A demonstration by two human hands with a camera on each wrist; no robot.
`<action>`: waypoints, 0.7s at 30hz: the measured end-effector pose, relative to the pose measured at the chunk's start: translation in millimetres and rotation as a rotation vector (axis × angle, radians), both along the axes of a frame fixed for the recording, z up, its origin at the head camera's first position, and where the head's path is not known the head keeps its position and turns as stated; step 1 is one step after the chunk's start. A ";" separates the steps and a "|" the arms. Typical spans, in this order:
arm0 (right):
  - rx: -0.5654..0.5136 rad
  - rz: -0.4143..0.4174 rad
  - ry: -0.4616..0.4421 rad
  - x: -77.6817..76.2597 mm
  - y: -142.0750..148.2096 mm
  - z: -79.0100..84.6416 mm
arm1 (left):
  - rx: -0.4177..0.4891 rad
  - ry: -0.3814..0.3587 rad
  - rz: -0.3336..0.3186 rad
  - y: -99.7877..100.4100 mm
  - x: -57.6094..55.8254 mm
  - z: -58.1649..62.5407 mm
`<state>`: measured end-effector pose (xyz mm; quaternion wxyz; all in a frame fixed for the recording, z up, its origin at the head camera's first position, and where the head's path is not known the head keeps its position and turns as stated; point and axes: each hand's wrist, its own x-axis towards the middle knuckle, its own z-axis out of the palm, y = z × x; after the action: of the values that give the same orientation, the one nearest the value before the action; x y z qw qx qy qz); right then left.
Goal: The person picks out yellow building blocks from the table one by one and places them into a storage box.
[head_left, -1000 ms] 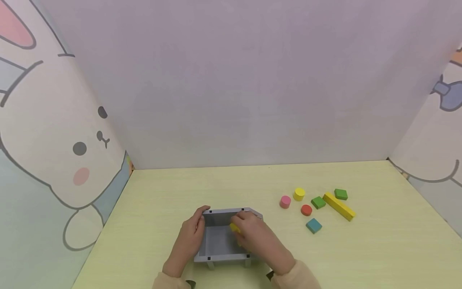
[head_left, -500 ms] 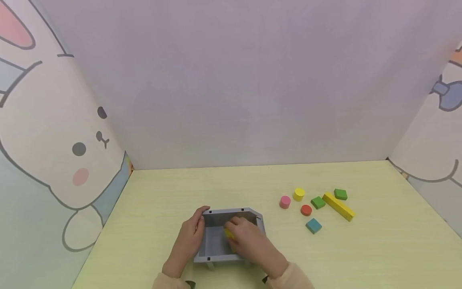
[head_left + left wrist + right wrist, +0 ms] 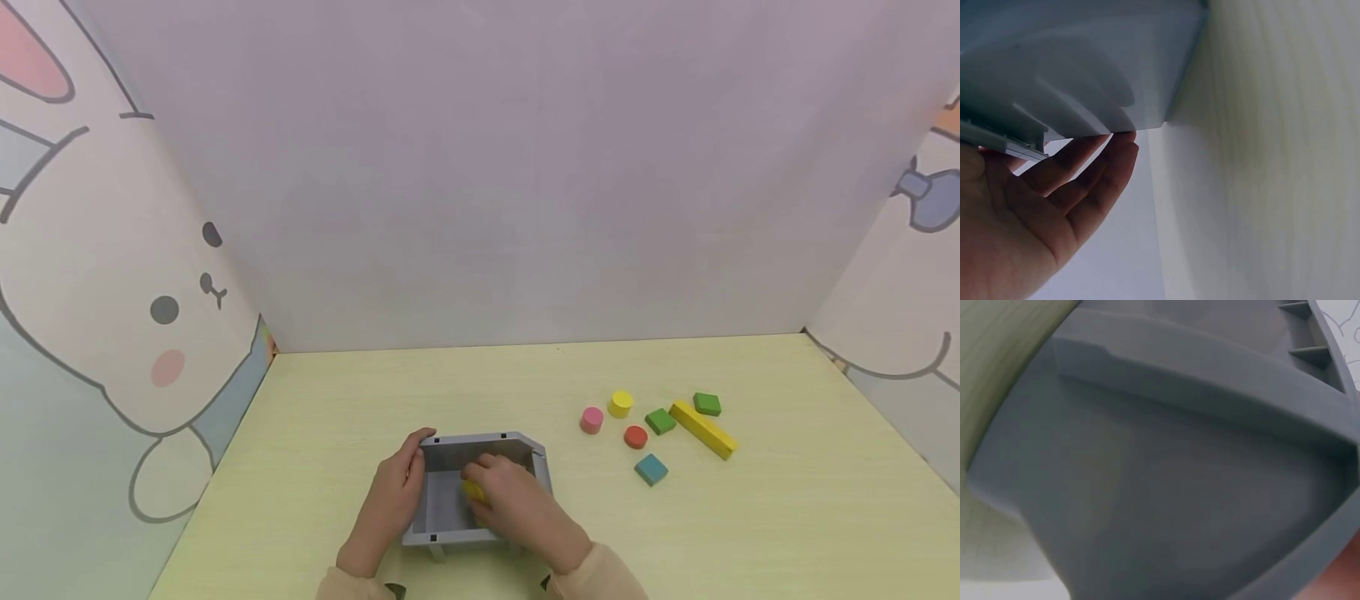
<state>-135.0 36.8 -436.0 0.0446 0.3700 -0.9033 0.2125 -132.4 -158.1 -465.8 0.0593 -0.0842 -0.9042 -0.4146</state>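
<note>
A grey plastic storage bin (image 3: 447,498) lies on the table with its open side up. My left hand (image 3: 393,490) holds its left side, thumb at the rim. In the left wrist view, the fingers of that hand (image 3: 1072,194) reach along the bin's outer wall (image 3: 1085,69). Inside the bin, my right hand (image 3: 513,504) grips a yellow block (image 3: 474,491), mostly hidden by the fingers. The right wrist view is filled by the bin's grey outside (image 3: 1147,469), with a blurred bit of hand (image 3: 1338,575) at the lower right corner.
Right of the bin, several blocks lie on the table (image 3: 795,517): a pink cylinder (image 3: 592,420), a yellow cylinder (image 3: 620,404), a red disc (image 3: 635,437), two green blocks (image 3: 661,421), a teal block (image 3: 651,469) and a long yellow bar (image 3: 703,429). Walls enclose the table behind and at both sides.
My right hand has moved left and slightly down into the bin with the yellow block. The left hand, the bin and the loose blocks stay put.
</note>
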 end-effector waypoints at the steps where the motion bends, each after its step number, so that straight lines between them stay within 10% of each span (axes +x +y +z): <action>1: -0.002 -0.001 -0.012 -0.5 -0.2 -0.3 | 0.001 -0.004 0.001 0.0 0.0 0.4; 21: 0.028 -0.014 -0.127 -8.5 -5.6 -6.5 | 0.014 -0.004 -0.007 0.1 0.7 4.0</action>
<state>-143.5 31.3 -442.4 -0.0163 0.3499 -0.9098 0.2226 -131.7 -158.1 -461.8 0.0563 -0.0863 -0.9011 -0.4211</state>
